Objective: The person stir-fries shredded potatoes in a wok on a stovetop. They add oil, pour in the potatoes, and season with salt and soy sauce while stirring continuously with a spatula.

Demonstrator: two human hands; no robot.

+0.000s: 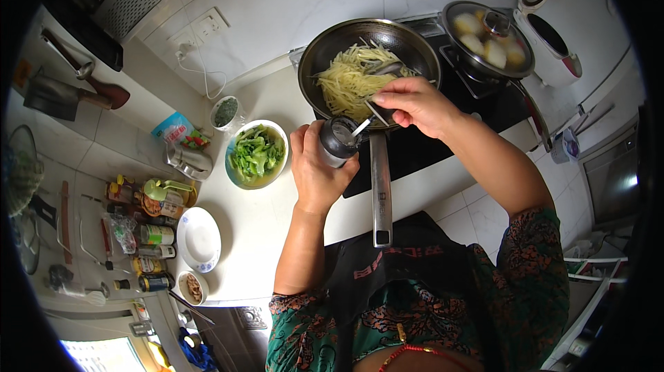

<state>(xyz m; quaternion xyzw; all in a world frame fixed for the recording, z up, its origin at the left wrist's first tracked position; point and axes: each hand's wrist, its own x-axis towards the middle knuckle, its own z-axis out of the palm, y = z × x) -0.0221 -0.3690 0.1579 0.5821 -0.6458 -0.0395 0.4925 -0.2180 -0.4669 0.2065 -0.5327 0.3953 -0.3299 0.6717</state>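
Note:
My left hand (322,172) grips a small seasoning jar (340,138) with a dark rim, tilted beside the near edge of the wok. A short white stick or spoon handle (363,125) sticks out of its mouth. Just above, my right hand (412,105) pinches a thin grey utensil (377,114); whether it joins the white piece is unclear. Pale yellow shreds, apparently potato (350,79), lie in the wok (311,68). The metal head of a cooking utensil (391,68) rests among them, its handle hidden by my right hand.
The wok's handle (381,190) points towards me over the counter edge. Right of it, a glass-lidded pan (487,40) stands on the cooktop (415,151). To the left are a bowl of greens (257,154), a white plate (198,240) and several condiment bottles (155,234).

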